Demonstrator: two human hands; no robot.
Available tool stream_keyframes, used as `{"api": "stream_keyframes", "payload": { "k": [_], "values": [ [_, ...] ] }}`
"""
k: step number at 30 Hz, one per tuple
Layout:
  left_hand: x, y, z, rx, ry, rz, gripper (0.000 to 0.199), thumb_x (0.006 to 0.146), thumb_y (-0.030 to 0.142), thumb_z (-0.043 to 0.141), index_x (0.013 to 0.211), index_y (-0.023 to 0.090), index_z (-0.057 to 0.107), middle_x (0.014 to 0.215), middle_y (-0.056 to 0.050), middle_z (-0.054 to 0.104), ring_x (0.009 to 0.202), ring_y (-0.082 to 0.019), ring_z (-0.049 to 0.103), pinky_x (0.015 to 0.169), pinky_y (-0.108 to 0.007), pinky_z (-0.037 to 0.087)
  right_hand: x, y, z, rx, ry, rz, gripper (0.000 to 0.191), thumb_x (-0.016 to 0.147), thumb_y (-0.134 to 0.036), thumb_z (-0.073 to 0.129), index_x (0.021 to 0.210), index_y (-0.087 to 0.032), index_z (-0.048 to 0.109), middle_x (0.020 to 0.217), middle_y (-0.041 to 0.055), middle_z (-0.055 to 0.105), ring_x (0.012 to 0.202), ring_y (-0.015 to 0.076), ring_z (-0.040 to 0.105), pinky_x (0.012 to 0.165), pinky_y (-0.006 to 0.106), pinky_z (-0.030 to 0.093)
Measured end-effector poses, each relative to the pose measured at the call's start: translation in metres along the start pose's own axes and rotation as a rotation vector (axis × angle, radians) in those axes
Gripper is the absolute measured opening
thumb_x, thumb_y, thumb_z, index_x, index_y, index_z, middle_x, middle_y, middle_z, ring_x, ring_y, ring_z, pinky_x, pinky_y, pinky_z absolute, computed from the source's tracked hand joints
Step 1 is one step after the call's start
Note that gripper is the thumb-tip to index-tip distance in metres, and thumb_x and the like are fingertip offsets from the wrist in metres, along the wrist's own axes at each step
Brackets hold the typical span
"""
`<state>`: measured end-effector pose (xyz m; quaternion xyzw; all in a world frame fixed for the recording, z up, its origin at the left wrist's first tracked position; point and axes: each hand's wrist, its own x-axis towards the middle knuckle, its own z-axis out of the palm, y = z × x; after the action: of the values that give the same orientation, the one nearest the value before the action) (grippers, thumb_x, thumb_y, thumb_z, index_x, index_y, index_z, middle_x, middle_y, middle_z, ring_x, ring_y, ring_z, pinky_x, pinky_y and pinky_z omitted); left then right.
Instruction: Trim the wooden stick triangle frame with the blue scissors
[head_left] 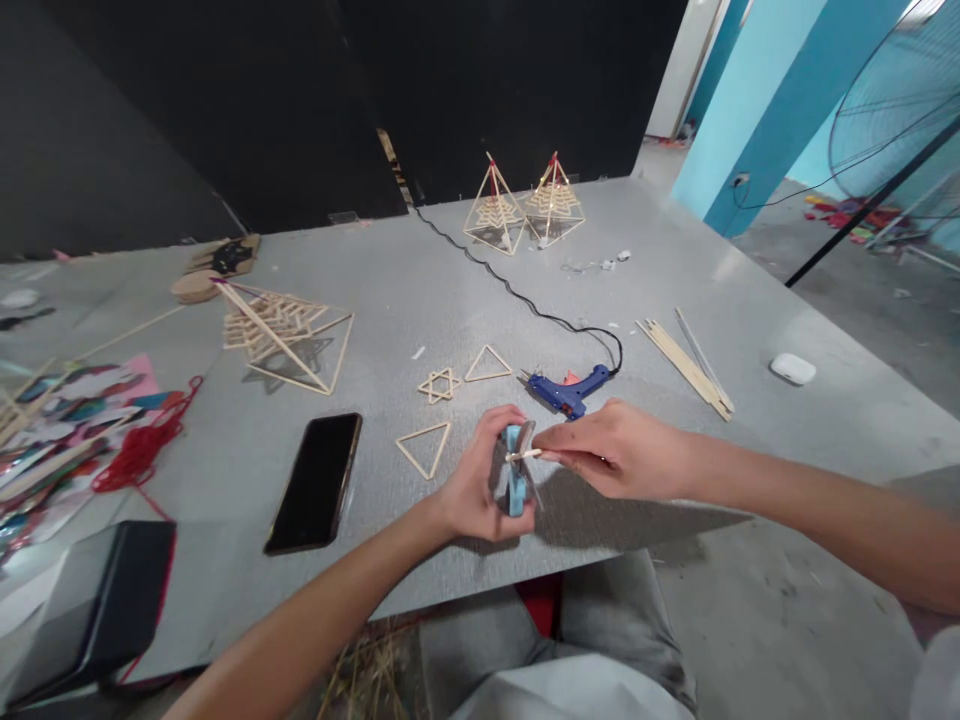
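Observation:
My left hand (474, 485) is closed around a light-blue tool (515, 492) with a thin, greyish flat part on its right side; its exact kind does not show clearly. A short wooden stick (531, 454) lies across the tool, its right end pinched between the fingers of my right hand (626, 450). Just beyond my hands, a blue hot glue gun (589, 385) rests on its side on the table. To the left of it are a stick triangle (489, 377), a small stick star (433, 386) and another stick triangle (424, 432).
Left of my hands lie a phone (315, 482), a wooden stick pyramid (289, 340) and red yarn (142, 450). Two lit pyramids (495, 212) stand at the back. Loose sticks (686, 370) and a white case (793, 369) lie right. The glue gun's black cord (517, 292) crosses the table (375, 300).

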<state>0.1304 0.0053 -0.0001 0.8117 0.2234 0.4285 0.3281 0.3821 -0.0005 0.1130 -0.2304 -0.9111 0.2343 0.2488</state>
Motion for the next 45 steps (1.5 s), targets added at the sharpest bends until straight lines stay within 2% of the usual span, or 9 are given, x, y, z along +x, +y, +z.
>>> {"api": "stream_keyframes", "payload": {
  "k": [5,12,19,23,27,31,36,41,45],
  "values": [
    [-0.003,-0.004,0.001,-0.001,-0.015,0.007,0.1,0.065,0.026,0.082,0.156,0.028,0.04,0.147,-0.018,0.046,0.139,-0.047,0.052,0.118,-0.079,0.046,-0.004,0.006,0.004,-0.125,0.028,-0.038,0.031,0.117,-0.022,0.041,0.115,-0.015,0.071,0.08,0.003,0.076,0.062,0.0123,0.06,0.061,0.026,0.036],
    [-0.004,-0.008,0.002,-0.004,-0.033,-0.017,0.108,0.063,0.028,0.087,0.159,0.034,0.038,0.157,-0.017,0.043,0.145,-0.051,0.05,0.119,-0.084,0.043,-0.011,0.012,0.009,-0.408,0.061,-0.118,0.029,0.113,-0.013,0.04,0.123,-0.018,0.067,0.085,0.0008,0.077,0.061,0.0129,0.059,0.056,0.029,0.03],
    [-0.007,-0.009,0.002,-0.009,-0.02,-0.009,0.108,0.06,0.023,0.083,0.159,0.031,0.039,0.152,-0.018,0.047,0.142,-0.049,0.052,0.119,-0.081,0.045,-0.017,0.012,0.015,-0.721,0.026,-0.138,0.037,0.104,-0.004,0.042,0.13,-0.018,0.065,0.072,-0.0033,0.064,0.053,0.0137,0.05,0.054,0.034,0.02],
    [-0.008,-0.007,0.0,-0.012,-0.03,-0.011,0.107,0.06,0.021,0.083,0.158,0.028,0.041,0.151,-0.019,0.049,0.139,-0.049,0.056,0.117,-0.08,0.048,-0.018,0.009,0.014,-0.743,0.041,-0.159,0.035,0.105,-0.004,0.042,0.128,-0.018,0.065,0.071,-0.0035,0.063,0.053,0.0125,0.051,0.055,0.034,0.019],
    [-0.006,-0.005,0.001,-0.011,-0.026,-0.008,0.108,0.064,0.024,0.083,0.162,0.028,0.037,0.157,-0.021,0.044,0.147,-0.05,0.049,0.121,-0.083,0.043,-0.016,0.003,0.011,-0.74,-0.005,-0.138,0.033,0.106,-0.007,0.043,0.129,-0.018,0.064,0.072,-0.0039,0.064,0.051,0.0122,0.05,0.055,0.035,0.018],
    [-0.003,-0.002,0.002,-0.016,-0.047,-0.002,0.108,0.063,0.024,0.085,0.16,0.027,0.038,0.158,-0.021,0.043,0.147,-0.051,0.048,0.119,-0.081,0.044,-0.016,-0.002,0.01,-0.778,0.005,-0.162,0.03,0.106,-0.006,0.044,0.127,-0.016,0.064,0.071,-0.0032,0.062,0.053,0.0129,0.051,0.054,0.035,0.021],
    [-0.003,-0.002,0.002,-0.013,-0.046,-0.007,0.111,0.061,0.022,0.086,0.159,0.03,0.037,0.155,-0.019,0.043,0.144,-0.049,0.05,0.12,-0.078,0.044,-0.013,-0.003,0.013,-0.91,0.133,-0.235,0.021,0.108,-0.009,0.05,0.121,-0.015,0.066,0.068,-0.0043,0.056,0.054,0.0128,0.049,0.054,0.033,0.027],
    [-0.007,-0.005,0.0,-0.013,-0.047,0.011,0.109,0.062,0.022,0.083,0.16,0.029,0.037,0.151,-0.018,0.045,0.141,-0.047,0.052,0.12,-0.077,0.046,-0.012,0.001,0.016,-0.995,0.225,-0.311,0.028,0.11,-0.009,0.044,0.122,-0.013,0.068,0.063,-0.0055,0.053,0.052,0.0142,0.047,0.052,0.033,0.029],
    [-0.008,-0.006,0.001,-0.021,-0.032,0.012,0.108,0.06,0.024,0.082,0.16,0.029,0.039,0.149,-0.017,0.047,0.14,-0.047,0.053,0.119,-0.077,0.048,-0.01,-0.001,0.009,-0.776,0.104,-0.202,0.025,0.112,-0.011,0.046,0.119,-0.017,0.069,0.07,-0.003,0.065,0.053,0.014,0.05,0.055,0.034,0.026]
  ]
}}
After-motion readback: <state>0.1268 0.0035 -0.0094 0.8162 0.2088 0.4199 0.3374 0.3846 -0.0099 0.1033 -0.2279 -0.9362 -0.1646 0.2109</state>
